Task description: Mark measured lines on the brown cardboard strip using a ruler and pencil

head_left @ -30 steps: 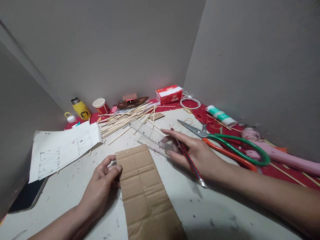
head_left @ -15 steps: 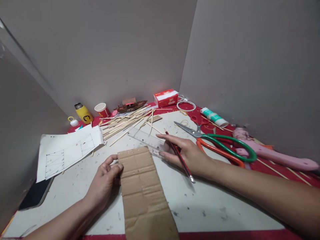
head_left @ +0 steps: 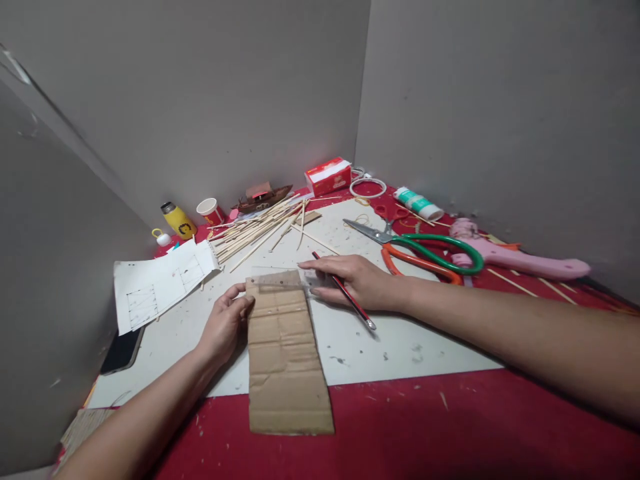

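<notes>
We see the left hand loosely curled on the white tabletop, with its thumb and fingertips against the left edge of the cardboard strip, near the strip's far end. The strip lies flat and runs away from us. Its near end reaches over the red cloth that covers the front of the tabletop.

A clear ruler lies across the strip's far end. The right hand rests flat on the ruler's right part, fingers stretched out and pressed together. A red-and-black pencil is tucked between those fingers, its tip pointing away from us.

Just beyond the right hand lie scissors with green and orange handles. Farther right is a pink glue gun.

A heap of bamboo sticks sits behind the ruler. To the left of it is a sheet of paper with drawn grids, and it partly covers a dark phone.

Along the grey wall stand a yellow bottle, a paper cup, a small model boat and a red box.
</notes>
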Demonstrator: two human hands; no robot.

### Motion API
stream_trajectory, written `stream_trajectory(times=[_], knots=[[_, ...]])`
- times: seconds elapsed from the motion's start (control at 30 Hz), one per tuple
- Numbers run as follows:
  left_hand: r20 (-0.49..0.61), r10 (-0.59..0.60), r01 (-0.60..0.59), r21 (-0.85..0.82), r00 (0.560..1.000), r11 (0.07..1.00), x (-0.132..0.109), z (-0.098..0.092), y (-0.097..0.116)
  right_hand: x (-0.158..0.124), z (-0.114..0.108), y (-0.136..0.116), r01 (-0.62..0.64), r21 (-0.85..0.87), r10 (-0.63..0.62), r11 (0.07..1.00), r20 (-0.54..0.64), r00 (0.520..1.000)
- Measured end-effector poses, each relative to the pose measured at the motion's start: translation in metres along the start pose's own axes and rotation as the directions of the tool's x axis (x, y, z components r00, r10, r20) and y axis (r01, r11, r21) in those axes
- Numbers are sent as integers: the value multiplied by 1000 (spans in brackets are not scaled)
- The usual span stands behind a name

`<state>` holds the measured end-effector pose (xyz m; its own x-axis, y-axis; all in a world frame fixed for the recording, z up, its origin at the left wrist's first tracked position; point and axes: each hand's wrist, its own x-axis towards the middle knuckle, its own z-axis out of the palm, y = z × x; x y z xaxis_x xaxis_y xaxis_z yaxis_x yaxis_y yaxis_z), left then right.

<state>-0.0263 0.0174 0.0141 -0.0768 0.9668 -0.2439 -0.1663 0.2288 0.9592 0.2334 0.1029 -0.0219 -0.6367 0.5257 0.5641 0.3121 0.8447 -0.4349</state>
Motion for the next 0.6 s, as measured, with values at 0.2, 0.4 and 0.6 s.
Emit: stream_trajectory(times=[0.2,0.4,0.6], knots=[[15,5,-6,8,1000,1000,3,-4,-4,0,5,4,-32,4,32,999,-71,997],[72,31,-32,3,997,999,3,-7,-5,3,9,-2,-20,46,25,999,-107,994],[128,3,-2,-3,992,1000,3,-9,-4,1,8,-3,-25,53,30,998,-111,993]])
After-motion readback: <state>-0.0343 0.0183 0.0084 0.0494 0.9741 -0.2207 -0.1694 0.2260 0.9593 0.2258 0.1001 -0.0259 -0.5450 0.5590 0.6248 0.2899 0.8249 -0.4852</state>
